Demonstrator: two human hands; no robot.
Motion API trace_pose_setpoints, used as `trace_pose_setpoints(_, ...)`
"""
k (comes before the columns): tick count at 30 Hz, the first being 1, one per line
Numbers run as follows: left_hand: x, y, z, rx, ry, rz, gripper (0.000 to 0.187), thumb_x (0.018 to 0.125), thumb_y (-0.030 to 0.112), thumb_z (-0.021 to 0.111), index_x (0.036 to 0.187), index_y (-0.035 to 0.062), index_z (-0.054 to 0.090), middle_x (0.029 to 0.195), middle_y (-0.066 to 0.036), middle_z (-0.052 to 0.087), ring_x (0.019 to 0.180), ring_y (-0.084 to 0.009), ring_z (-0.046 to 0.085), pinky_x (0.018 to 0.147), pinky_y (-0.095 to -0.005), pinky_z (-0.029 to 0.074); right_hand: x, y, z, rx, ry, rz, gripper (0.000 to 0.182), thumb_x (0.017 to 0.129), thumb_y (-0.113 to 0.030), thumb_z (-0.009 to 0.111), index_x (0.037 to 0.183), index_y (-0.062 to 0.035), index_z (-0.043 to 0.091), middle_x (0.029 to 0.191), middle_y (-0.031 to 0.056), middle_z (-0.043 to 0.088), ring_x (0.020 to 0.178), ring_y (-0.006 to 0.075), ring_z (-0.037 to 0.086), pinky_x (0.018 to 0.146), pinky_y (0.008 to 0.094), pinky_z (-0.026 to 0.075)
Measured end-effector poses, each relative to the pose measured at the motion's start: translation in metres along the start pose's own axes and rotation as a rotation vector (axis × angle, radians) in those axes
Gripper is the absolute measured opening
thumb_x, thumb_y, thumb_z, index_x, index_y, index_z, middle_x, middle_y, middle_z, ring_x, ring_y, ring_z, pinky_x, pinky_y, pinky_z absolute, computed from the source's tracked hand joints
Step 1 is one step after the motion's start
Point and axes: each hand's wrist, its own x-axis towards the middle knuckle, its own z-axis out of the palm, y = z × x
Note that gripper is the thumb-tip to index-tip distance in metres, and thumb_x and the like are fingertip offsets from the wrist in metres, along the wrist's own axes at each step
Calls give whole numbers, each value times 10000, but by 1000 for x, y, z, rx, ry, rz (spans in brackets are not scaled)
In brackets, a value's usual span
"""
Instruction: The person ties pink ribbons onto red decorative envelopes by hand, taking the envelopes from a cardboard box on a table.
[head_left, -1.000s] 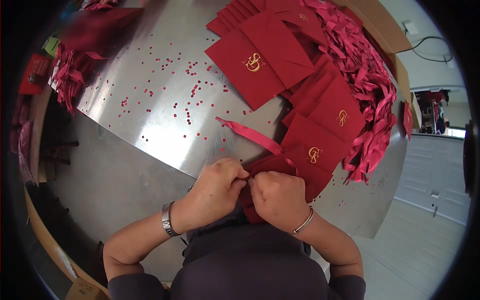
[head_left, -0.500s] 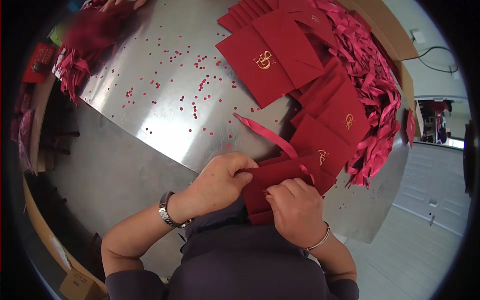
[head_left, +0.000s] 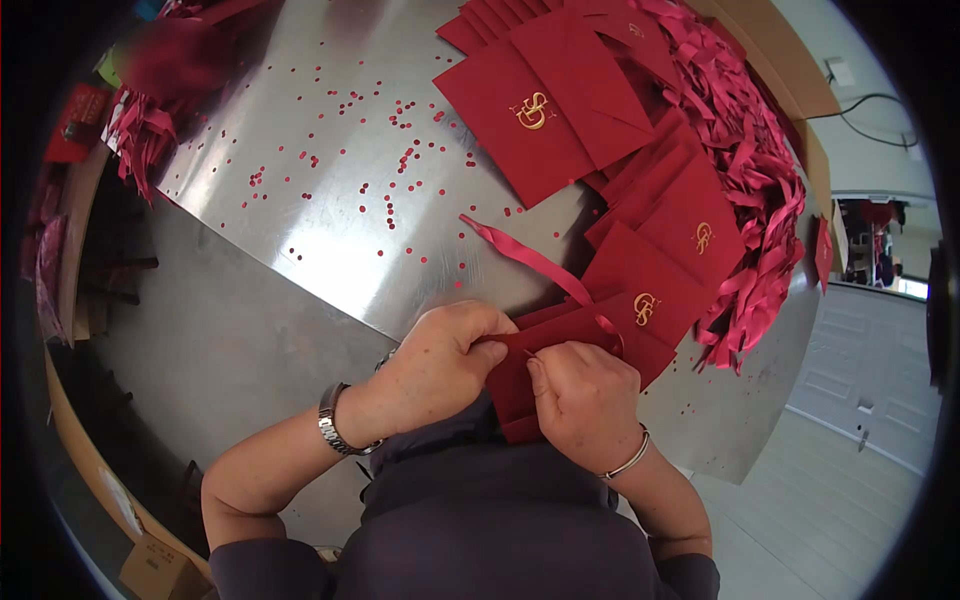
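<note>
Near the table's front edge, my left hand pinches the left edge of a red envelope between thumb and fingers. My right hand is closed over the same envelope, pinching a ribbon's end against it. A pink-red ribbon runs across the metal surface and down to the envelope, its far tip lying loose. Just beyond my right hand, overlapping red envelopes with gold lettering lie fanned out. Part of the held envelope is hidden under my fingers.
A stack of red envelopes stands at the far side, beside a long heap of ribbons and a cardboard box. Small red dots are scattered over the metal table. More ribbons hang at the far left corner.
My right hand has shifted slightly left and curled tighter over the envelope. A hand at the top left edge has gone from view.
</note>
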Motion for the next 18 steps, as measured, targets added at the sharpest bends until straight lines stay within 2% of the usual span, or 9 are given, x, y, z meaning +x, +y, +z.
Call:
trace_pose_setpoints(3, -1, 1, -1, 63, 21, 72, 147, 811, -4, 599, 952, -28, 629, 894, -199, 634, 843, -356, 624, 749, -390, 494, 1, 0, 3, 11, 33, 4, 218, 815, -159, 652, 681, -82, 499, 615, 70, 528, 570, 250, 578, 512, 359, 472)
trace_pose_setpoints(5, -1, -2, -1, 94, -22, 179, 138, 865, -55, 560, 997, -20, 581, 824, -63, 579, 704, -115, 585, 625, -270, 487, 2, -1, 4, 1, 27, 21, 223, 810, -155, 653, 664, -83, 500, 604, 67, 531, 557, 252, 580, 500, 362, 469)
trace_pose_setpoints(6, -1, -2, 0, 93, -22, 179, 138, 865, -55, 560, 997, -20, 581, 824, -63, 579, 704, -115, 585, 625, -270, 487, 2, -1, 4, 1, 26, 22, 223, 810, -155, 653, 664, -83, 500, 604, 67, 531, 557, 252, 580, 500, 362, 469)
trace_pose_setpoints(9, -3, 0, 2, 101, -9, 224, 144, 858, -69, 562, 989, -17, 586, 852, -89, 590, 736, -158, 604, 649, -293, 495, 5, -3, 1, 4, -10, 64, 236, 816, -164, 647, 648, -81, 503, 599, 64, 535, 548, 252, 582, 493, 362, 468)
trace_pose_setpoints(11, -5, 0, 4, 169, 43, 340, 183, 832, -91, 554, 996, -14, 576, 878, -135, 600, 764, -259, 621, 662, -342, 505, 8, -6, -1, -5, -54, 63, 206, 788, -147, 632, 637, -83, 507, 594, 64, 531, 537, 242, 578, 486, 352, 465)
trace_pose_setpoints(12, -6, 1, 5, 168, 40, 340, 183, 832, -91, 554, 996, -14, 576, 878, -135, 600, 764, -259, 621, 662, -342, 505, 9, -7, -4, -5, -54, 66, 206, 788, -147, 632, 637, -83, 507, 594, 64, 531, 537, 242, 578, 486, 352, 465)
trace_pose_setpoints(14, -8, 4, 9, 325, 82, 410, 233, 800, -111, 545, 1011, -13, 558, 903, -176, 598, 786, -354, 603, 673, -381, 505, 10, -11, -7, -139, -35, -42, 156, 743, -129, 618, 637, -88, 510, 583, 60, 523, 529, 225, 573, 477, 340, 460)
trace_pose_setpoints(18, -11, 11, 15, 445, 52, 351, 274, 778, -122, 535, 1030, -15, 538, 908, -197, 589, 816, -398, 579, 690, -413, 496, 10, -12, -5, -288, -22, -117, 126, 705, -117, 610, 637, -92, 507, 576, 56, 515, 525, 213, 567, 472, 333, 458)
